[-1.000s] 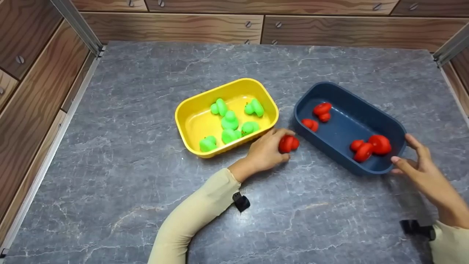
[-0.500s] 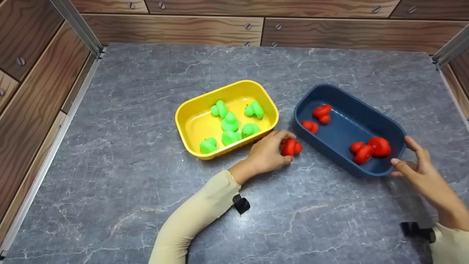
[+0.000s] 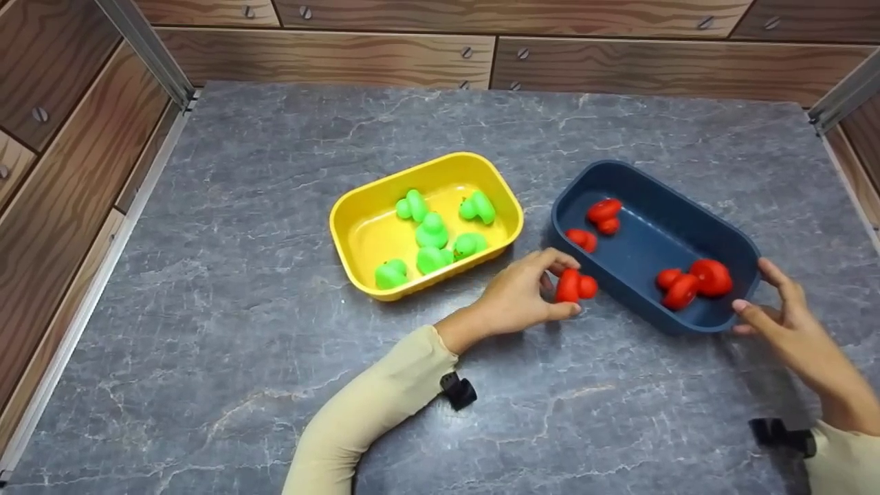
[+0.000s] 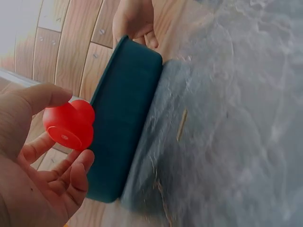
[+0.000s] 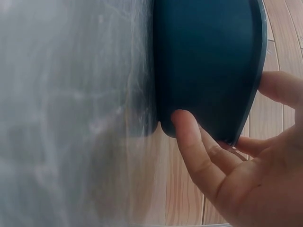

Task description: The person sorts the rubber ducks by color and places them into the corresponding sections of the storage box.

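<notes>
My left hand (image 3: pixel 526 292) pinches a red rubber duck (image 3: pixel 570 286) between thumb and fingers, just off the near side of the dark blue bin (image 3: pixel 639 302). In the left wrist view the duck (image 4: pixel 68 126) shows its flat underside in front of the bin's outer wall. At the bin's right end my right hand (image 3: pixel 797 323) holds the corner, thumb at the rim and fingers along the outside. The right wrist view shows fingertips (image 5: pixel 185 124) against the outer wall. Several red ducks (image 3: pixel 680 290) lie inside the bin.
A yellow bin (image 3: pixel 440 170) with several green rubber ducks (image 3: pixel 432 234) stands left of the blue one, a narrow gap between them. Grey marbled tabletop (image 3: pixel 227 289) lies around both. Wood-patterned panels (image 3: pixel 330 58) border the back and sides.
My left hand has carried the red duck right, from beside the yellow bin toward the blue bin's near wall. The right hand and both bins stay about where they were.
</notes>
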`<state>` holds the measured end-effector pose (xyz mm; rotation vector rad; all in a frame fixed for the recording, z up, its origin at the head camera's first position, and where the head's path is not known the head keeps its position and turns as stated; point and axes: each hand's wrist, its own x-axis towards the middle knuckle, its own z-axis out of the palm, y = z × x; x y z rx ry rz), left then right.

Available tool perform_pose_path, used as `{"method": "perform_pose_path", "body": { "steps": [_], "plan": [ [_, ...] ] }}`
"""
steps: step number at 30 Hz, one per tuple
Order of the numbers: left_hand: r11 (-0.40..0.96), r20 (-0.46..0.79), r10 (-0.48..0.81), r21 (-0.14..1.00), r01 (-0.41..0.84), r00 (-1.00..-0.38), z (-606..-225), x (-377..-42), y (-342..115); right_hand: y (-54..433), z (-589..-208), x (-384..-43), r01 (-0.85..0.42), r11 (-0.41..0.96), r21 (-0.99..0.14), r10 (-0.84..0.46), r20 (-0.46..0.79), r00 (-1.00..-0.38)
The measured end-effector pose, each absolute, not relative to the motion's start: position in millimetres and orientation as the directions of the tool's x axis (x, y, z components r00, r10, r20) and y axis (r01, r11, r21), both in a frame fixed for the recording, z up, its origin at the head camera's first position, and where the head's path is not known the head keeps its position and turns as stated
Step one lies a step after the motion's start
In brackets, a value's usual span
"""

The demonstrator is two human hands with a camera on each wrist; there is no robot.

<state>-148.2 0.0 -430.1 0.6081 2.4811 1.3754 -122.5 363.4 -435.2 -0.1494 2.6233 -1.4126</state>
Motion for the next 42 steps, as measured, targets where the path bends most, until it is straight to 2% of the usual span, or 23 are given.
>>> {"method": "perform_pose_path", "body": {
  "steps": [7, 14, 21, 35, 40, 42],
  "plan": [
    [0.440, 0.052, 0.518, 0.840, 0.318, -0.854, -420.3, -141.3, 8.2, 363.1, -434.3, -122.9, -0.021, 0.547, -0.837, -0.170, -0.087, -0.982],
    [0.357, 0.104, 0.524, 0.875, 0.328, -0.845, -411.3, -138.8, 17.2, 362.7, -434.0, -121.8, -0.011, 0.557, -0.830, -0.164, -0.098, -0.982],
    [0.322, 0.128, 0.576, 0.872, 0.368, -0.807, -406.8, -135.6, 28.7, 362.6, -434.4, -119.8, -0.010, 0.558, -0.830, -0.157, -0.094, -0.983],
    [0.131, 0.228, 0.522, 0.931, 0.341, -0.822, -409.0, -145.2, 52.9, 363.9, -437.8, -119.9, -0.027, 0.568, -0.823, -0.153, -0.074, -0.985],
    [0.137, 0.230, 0.517, 0.929, 0.345, -0.825, -406.1, -151.8, 59.7, 363.1, -438.1, -122.1, -0.045, 0.558, -0.828, -0.161, -0.055, -0.985],
    [0.185, 0.218, 0.519, 0.915, 0.358, -0.827, -403.4, -155.9, 61.8, 362.1, -438.2, -123.0, -0.050, 0.553, -0.832, -0.164, -0.049, -0.985]
  ]
}}
